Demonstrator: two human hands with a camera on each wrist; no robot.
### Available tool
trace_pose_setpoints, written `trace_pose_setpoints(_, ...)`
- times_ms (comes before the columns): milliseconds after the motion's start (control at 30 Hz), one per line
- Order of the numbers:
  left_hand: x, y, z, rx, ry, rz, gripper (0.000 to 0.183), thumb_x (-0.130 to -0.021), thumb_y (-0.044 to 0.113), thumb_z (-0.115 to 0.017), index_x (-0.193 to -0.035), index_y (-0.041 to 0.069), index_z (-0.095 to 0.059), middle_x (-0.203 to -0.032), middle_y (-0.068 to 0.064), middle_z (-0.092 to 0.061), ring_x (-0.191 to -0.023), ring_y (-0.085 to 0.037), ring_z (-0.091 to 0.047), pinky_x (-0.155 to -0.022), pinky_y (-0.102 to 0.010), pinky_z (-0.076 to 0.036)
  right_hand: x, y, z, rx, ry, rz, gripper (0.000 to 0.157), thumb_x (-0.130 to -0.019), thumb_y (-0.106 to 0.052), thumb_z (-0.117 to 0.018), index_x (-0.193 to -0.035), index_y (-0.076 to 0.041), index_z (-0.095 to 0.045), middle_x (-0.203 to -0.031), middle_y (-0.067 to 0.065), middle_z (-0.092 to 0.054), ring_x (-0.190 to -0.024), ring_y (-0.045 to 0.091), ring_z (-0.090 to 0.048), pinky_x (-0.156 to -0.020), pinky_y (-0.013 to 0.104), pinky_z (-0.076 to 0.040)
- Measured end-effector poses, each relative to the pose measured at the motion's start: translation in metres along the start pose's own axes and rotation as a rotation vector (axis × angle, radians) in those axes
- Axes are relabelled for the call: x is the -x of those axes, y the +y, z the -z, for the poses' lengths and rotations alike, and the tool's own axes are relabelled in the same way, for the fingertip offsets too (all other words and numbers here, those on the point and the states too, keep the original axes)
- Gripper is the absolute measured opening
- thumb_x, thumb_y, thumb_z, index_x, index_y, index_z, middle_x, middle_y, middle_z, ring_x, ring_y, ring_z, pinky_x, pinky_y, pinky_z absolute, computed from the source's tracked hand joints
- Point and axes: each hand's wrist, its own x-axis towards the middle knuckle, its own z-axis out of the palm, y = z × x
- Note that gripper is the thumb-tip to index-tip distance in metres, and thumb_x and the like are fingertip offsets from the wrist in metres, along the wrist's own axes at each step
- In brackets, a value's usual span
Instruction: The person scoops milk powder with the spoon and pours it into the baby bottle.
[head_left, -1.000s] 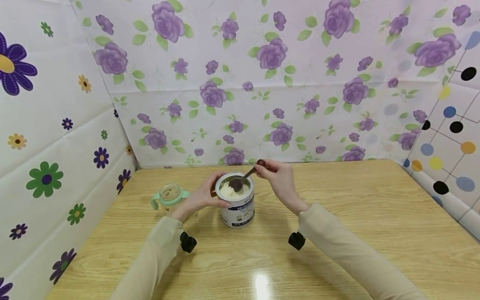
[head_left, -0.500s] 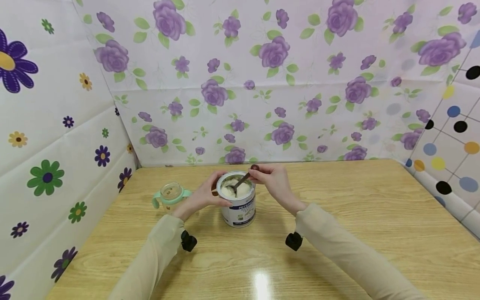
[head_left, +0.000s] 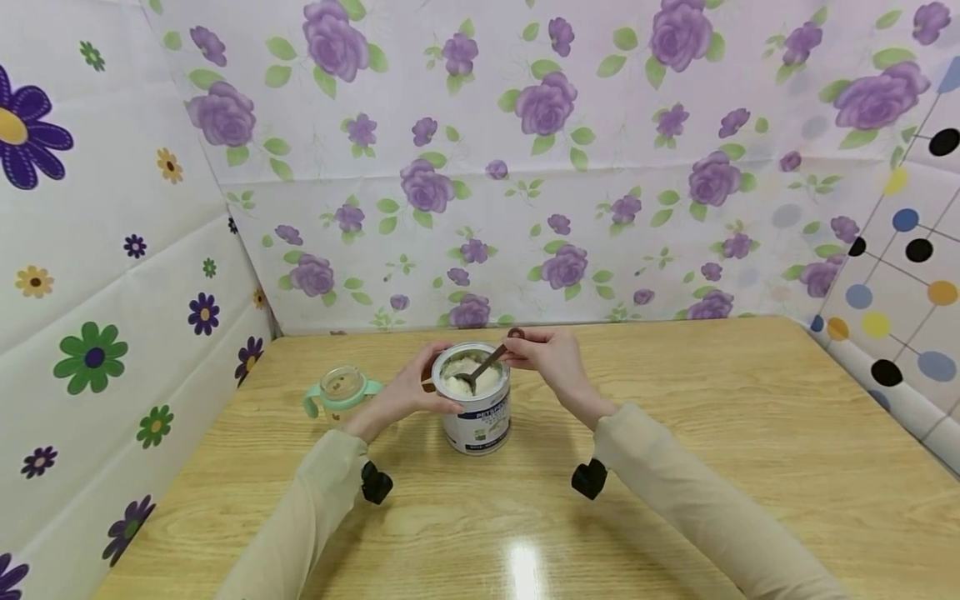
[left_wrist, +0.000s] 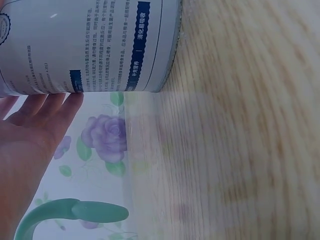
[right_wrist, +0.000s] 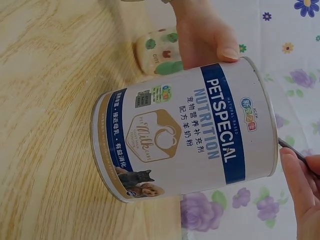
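Note:
A white and blue tin of goat milk powder (head_left: pixel 477 425) stands upright and uncovered on the wooden table, pale powder (head_left: pixel 489 382) showing inside. My left hand (head_left: pixel 408 390) grips its left side near the rim, thumb across the front. In the left wrist view, the fingers (left_wrist: pixel 47 112) lie along the tin's wall (left_wrist: pixel 100 45). My right hand (head_left: pixel 555 362) pinches the upper handle of a dark brown spoon (head_left: pixel 491 360) over the tin's right rim. The spoon slants down to the left, its bowl in the powder. In the right wrist view, the tin hides most of the spoon.
A clear baby cup (head_left: pixel 341 387) with mint-green handles stands left of the tin, partly behind my left wrist. The wooden table (head_left: pixel 675 400) meets flower-printed cloth walls at the back and left, and a dotted cloth at the right.
The spoon has gone down from above the powder into it, with my right hand moving slightly left and lower, then a little back right. My left hand and the tin stay nearly still.

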Motion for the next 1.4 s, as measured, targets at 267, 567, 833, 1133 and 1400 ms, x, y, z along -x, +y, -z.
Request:
trace_pose_setpoints(267, 0.000, 0.001, 0.000, -0.026, -0.005, -0.006, 0.087, -0.068, 0.000, -0.077, -0.138, 0.001, -0.024, -0.130, -0.023, -0.035, -0.114, -0.033, -0.039, -0.091, -0.045, -0.037, -0.004, 0.000, 0.004, -0.062, 0.076, -0.079, 0.022, -0.083, 0.003, -0.063, -0.100, 0.016, -0.060, -0.078, 0.021, -0.064, -0.067, 0.023, -0.065, -0.068, 0.034, -0.051)
trace_pose_setpoints(567, -0.001, 0.001, 0.001, -0.036, -0.004, -0.002, 0.089, -0.068, 0.000, -0.077, -0.138, -0.001, -0.023, -0.131, -0.022, -0.034, -0.115, -0.034, -0.039, -0.091, -0.045, -0.036, -0.006, -0.006, 0.008, -0.120, 0.103, -0.096, 0.021, -0.084, 0.002, -0.061, -0.100, 0.015, -0.059, -0.080, 0.021, -0.064, -0.068, 0.022, -0.065, -0.070, 0.033, -0.050)
trace_pose_setpoints(833, -0.001, 0.000, 0.001, -0.026, -0.003, -0.008, 0.087, -0.068, -0.002, -0.076, -0.137, -0.001, -0.024, -0.130, -0.020, -0.036, -0.115, -0.033, -0.039, -0.091, -0.045, -0.036, -0.010, -0.004, 0.013, -0.213, 0.094, -0.124, 0.027, -0.084, 0.003, -0.061, -0.106, 0.018, -0.054, -0.079, 0.017, -0.064, -0.070, 0.022, -0.065, -0.072, 0.032, -0.049)
trace_pose_setpoints(1133, 0.000, 0.001, 0.001, -0.029, 0.000, -0.005, 0.088, -0.067, -0.001, -0.078, -0.138, -0.001, -0.024, -0.131, -0.020, -0.036, -0.116, -0.033, -0.039, -0.091, -0.045, -0.036, -0.009, -0.002, 0.017, -0.264, 0.090, -0.128, 0.032, -0.083, 0.003, -0.062, -0.109, 0.019, -0.053, -0.083, 0.017, -0.064, -0.076, 0.025, -0.065, -0.075, 0.033, -0.048)
trace_pose_setpoints(1400, 0.000, 0.001, 0.001, -0.017, -0.002, -0.001, 0.088, -0.067, -0.001, -0.078, -0.138, 0.000, -0.025, -0.130, -0.018, -0.037, -0.116, -0.032, -0.039, -0.091, -0.044, -0.036, -0.008, -0.001, 0.018, -0.284, 0.098, -0.127, 0.032, -0.083, 0.004, -0.062, -0.109, 0.019, -0.053, -0.081, 0.018, -0.064, -0.075, 0.025, -0.065, -0.075, 0.033, -0.048)
